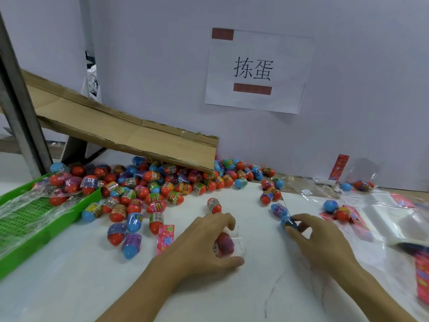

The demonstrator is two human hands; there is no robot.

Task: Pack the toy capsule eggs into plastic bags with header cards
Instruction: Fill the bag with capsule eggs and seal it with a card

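White table [69, 287] w/ capsule eggs [144, 187], green tray [34, 238], bags [394, 217]

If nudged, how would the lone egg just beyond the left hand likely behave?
The lone egg looks rounded and smooth, so it would probably roll or wobble on the white table. Its small plastic build suggests it is light. The shiny label may be slippery.

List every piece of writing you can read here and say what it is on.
"拣蛋": printed in black on the white paper sheet stuck to the wall.
Capsule egg wrap labels: printed, too small and blurred to read.
Header cards: flower patterns, no legible words.
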